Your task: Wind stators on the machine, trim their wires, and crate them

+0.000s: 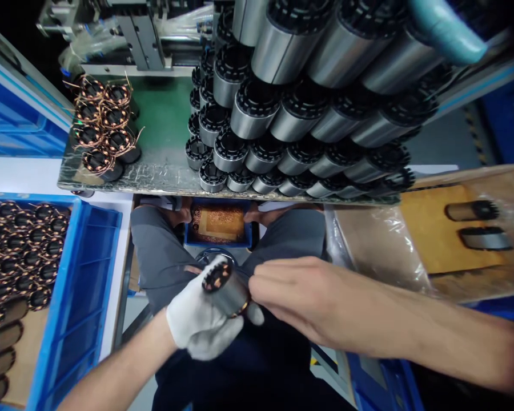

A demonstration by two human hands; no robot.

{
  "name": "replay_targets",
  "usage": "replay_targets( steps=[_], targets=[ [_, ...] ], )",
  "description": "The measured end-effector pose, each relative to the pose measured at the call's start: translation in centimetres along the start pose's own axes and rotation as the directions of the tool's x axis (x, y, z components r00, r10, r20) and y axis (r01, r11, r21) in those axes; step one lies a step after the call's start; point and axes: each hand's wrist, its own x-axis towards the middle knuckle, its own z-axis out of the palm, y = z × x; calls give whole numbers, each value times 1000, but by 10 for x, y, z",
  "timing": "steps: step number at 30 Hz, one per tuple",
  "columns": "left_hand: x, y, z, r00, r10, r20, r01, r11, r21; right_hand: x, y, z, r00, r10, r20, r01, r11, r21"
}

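Bare cores are stacked high on the bench, with a cluster of wound stators beside them on the green mat. A blue crate at the left holds more. Below the bench sits a small tray of copper scraps. Two cores lie in a cardboard box at the right.

Green-topped bench carries stacked bare stators and wound stators.

My gloved left hand gripped a copper-wound stator over my lap, my bare right hand pinching its near end. Bare stators lay stacked on the far bench.
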Motion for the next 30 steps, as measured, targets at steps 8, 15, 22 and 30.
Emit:
replay_targets(
  steps=[8, 15, 22, 30],
  targets=[
    [-22, 15, 0, 815, 566, -126, -363, 668, 650, -13, 20, 36, 949, 267, 168, -293, 551, 782],
    [1, 15, 19, 989, 100, 108, -126, 953, 275, -19, 1, -12, 997, -64, -50, 54, 982, -181],
    [2, 33, 15, 710, 654, 261, -544, 275, 793, -29, 20, -18, 851, 343, 396, -512, 706, 489],
    [-3, 35, 20, 980, 172, 102, -200, 810, 551, -22, 9, 2, 1000, -25, 5, 25, 997, -78]
  ],
)
